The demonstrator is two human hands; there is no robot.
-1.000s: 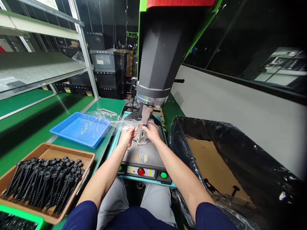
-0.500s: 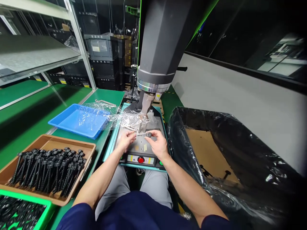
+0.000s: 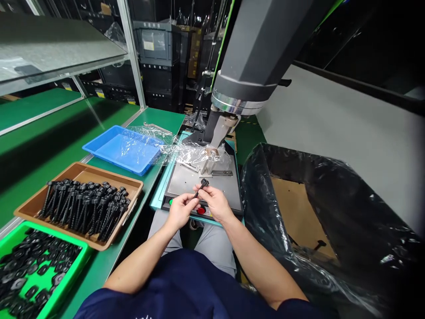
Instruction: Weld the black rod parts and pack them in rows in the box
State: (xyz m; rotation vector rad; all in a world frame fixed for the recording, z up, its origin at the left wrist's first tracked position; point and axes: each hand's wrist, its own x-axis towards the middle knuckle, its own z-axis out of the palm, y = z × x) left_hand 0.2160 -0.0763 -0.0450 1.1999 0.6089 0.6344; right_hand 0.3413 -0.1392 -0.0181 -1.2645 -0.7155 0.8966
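1. Left hand (image 3: 180, 209) and right hand (image 3: 217, 204) together pinch one black pin (image 3: 201, 186).
2. Pin sits before the press (image 3: 265, 44), above its red button (image 3: 200, 211).
3. Fingertip grip looks slight; a slip could drop it onto that button.

Green bench (image 3: 49, 146) with blue tray (image 3: 113, 148), brown tray (image 3: 32, 204)

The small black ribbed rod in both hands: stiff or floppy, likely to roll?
Probably stiff: the small black ribbed plastic rod runs straight between left hand and right hand. Likely light: a fingertip pinch carries it. Its wider head should limit rolling.
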